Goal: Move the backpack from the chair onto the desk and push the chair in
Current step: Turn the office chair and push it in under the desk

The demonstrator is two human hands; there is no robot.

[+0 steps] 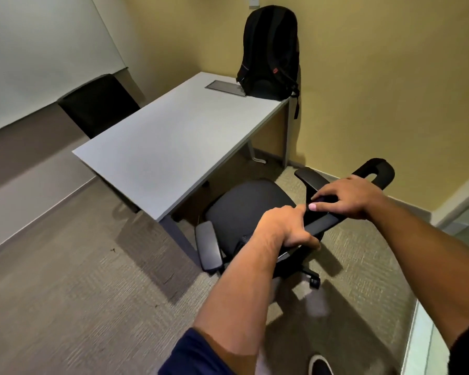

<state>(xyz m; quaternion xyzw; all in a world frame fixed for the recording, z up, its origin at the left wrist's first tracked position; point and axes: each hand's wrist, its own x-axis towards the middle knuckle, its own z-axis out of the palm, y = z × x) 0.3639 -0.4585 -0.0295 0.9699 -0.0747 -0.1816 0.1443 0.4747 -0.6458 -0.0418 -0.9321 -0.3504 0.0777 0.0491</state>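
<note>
A black backpack point(270, 52) stands upright at the far right corner of the grey desk point(157, 152), leaning on the yellow wall. A black office chair point(248, 205) with armrests sits on the carpet just off the desk's near right corner, its seat bare and partly under the desk edge. My left hand point(284, 228) is wrapped around the top of the chair's backrest. My right hand point(347, 197) grips the same backrest top a little further right, thumb on top.
A second black chair point(100, 104) is tucked at the desk's left side. A grey cable hatch point(225, 88) lies in the desk beside the backpack. Yellow walls close the right and back; a glass panel point(428, 347) stands at lower right. My shoe point(320, 365) shows below.
</note>
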